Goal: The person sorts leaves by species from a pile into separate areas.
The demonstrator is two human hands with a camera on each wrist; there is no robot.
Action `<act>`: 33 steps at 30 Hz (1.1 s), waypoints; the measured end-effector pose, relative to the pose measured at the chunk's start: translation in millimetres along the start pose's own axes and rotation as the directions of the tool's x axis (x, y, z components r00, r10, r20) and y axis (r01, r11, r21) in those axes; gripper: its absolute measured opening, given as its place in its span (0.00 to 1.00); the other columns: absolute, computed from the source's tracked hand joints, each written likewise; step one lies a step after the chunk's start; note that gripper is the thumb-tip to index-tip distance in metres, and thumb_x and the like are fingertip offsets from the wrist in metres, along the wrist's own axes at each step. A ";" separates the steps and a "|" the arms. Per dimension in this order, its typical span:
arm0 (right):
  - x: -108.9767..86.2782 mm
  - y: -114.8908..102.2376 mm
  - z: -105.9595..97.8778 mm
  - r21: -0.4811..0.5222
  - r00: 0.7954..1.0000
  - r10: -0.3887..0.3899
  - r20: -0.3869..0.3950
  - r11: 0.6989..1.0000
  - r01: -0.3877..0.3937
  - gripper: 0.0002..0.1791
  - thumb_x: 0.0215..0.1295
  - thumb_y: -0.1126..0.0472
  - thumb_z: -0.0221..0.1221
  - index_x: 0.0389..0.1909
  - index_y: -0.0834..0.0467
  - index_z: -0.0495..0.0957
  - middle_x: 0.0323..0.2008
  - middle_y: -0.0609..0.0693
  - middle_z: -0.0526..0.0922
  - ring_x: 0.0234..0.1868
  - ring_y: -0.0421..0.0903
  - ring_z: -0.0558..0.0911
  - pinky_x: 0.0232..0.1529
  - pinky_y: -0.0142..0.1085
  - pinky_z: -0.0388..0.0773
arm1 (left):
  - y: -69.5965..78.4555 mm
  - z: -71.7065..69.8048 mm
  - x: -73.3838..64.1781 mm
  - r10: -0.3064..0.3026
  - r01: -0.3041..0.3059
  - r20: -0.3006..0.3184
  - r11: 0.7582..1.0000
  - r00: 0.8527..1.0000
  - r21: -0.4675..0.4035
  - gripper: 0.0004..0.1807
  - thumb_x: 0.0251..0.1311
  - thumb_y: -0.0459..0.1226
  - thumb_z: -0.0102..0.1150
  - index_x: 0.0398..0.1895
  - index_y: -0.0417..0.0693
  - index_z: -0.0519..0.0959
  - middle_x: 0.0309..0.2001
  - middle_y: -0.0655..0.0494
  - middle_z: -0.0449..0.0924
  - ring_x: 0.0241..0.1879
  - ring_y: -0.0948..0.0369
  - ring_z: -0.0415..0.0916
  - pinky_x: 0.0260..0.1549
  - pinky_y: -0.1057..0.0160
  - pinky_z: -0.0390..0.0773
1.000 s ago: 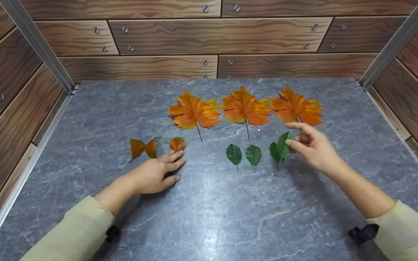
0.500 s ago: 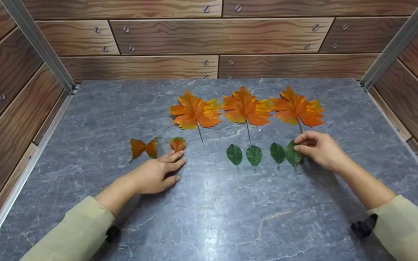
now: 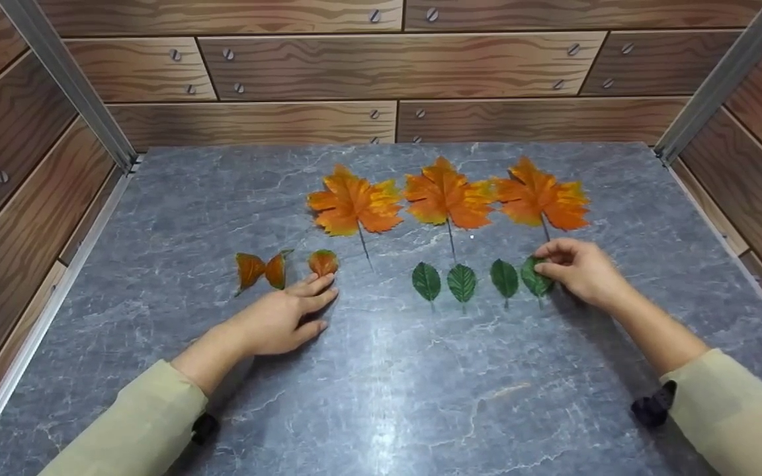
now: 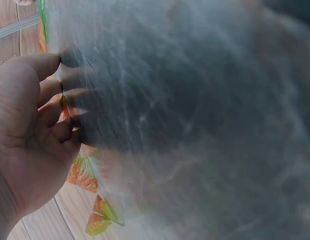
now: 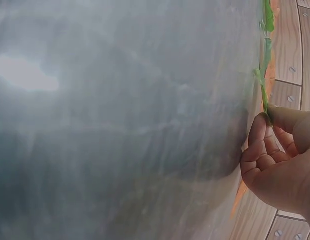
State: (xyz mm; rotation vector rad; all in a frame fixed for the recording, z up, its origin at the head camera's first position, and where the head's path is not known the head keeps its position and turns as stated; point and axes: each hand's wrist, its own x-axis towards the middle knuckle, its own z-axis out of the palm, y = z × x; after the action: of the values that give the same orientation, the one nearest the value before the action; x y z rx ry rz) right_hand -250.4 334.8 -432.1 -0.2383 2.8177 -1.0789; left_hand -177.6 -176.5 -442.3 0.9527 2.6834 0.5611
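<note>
My right hand (image 3: 578, 272) pinches the edge of a green leaf (image 3: 536, 276) between thumb and fingers; the right wrist view shows the same leaf (image 5: 265, 95) at the fingertips. To its left, several more green leaves (image 3: 462, 283) lie in a row on the grey marbled table (image 3: 381, 370). My left hand (image 3: 282, 316) rests with extended fingers on the table, fingertips on the lower part of a small orange-brown leaf (image 3: 323, 262). Left of that hand lie two more orange-brown leaves (image 3: 263, 270), tip to tip like a bow; they also show in the left wrist view.
Three large orange maple leaves (image 3: 446, 195) with dark stems lie side by side farther back. Wood-patterned walls (image 3: 394, 69) enclose the table at the back and both sides, with metal posts (image 3: 67, 82) in the corners.
My right hand has moved slightly down and right, laying the pinched green leaf beside the others, where it earlier overlapped its neighbour. My left hand has stayed put.
</note>
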 end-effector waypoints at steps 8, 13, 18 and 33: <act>2.5 1.4 2.4 -0.024 1.000 -0.006 -0.016 1.000 0.005 0.16 0.75 0.58 0.66 0.56 0.64 0.84 0.48 0.61 0.88 0.47 0.52 0.84 0.41 0.29 0.79 | -0.1 -2.1 0.4 -0.001 0.001 -0.018 1.000 1.000 -0.008 0.35 0.78 0.45 0.59 0.82 0.45 0.63 0.85 0.48 0.51 0.80 0.44 0.57 0.72 0.41 0.67; -1.8 -1.7 1.3 -0.106 0.997 -0.027 -0.073 0.994 0.019 0.18 0.76 0.54 0.66 0.55 0.64 0.84 0.49 0.62 0.88 0.47 0.57 0.86 0.45 0.43 0.81 | 3.5 -5.7 2.4 0.001 -0.002 -0.045 1.000 0.999 -0.025 0.35 0.77 0.43 0.62 0.82 0.45 0.64 0.84 0.47 0.53 0.80 0.41 0.55 0.72 0.39 0.66; -12.9 -11.1 -3.7 -0.226 0.977 -0.121 -0.175 0.971 0.080 0.19 0.77 0.55 0.65 0.56 0.67 0.84 0.50 0.67 0.87 0.47 0.64 0.87 0.49 0.60 0.81 | 9.7 -12.1 2.8 -0.013 0.012 -0.128 1.000 0.992 -0.011 0.35 0.77 0.45 0.62 0.82 0.48 0.66 0.83 0.48 0.55 0.79 0.37 0.55 0.68 0.32 0.68; -50.0 -66.8 32.5 -0.419 0.991 -0.130 0.001 0.900 0.119 0.55 0.71 0.26 0.57 0.88 0.50 0.48 0.84 0.66 0.38 0.81 0.76 0.40 0.74 0.73 0.42 | 46.4 2.8 -24.7 -0.250 0.313 -0.379 0.943 0.891 0.114 0.56 0.68 0.73 0.50 0.87 0.49 0.52 0.84 0.41 0.46 0.83 0.39 0.39 0.78 0.33 0.42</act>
State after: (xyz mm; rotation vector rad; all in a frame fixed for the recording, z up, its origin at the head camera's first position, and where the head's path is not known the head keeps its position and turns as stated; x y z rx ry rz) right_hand -189.0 273.9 -408.8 -0.4493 3.0647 -0.4778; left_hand -132.3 -158.5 -422.6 0.5118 3.1689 0.4849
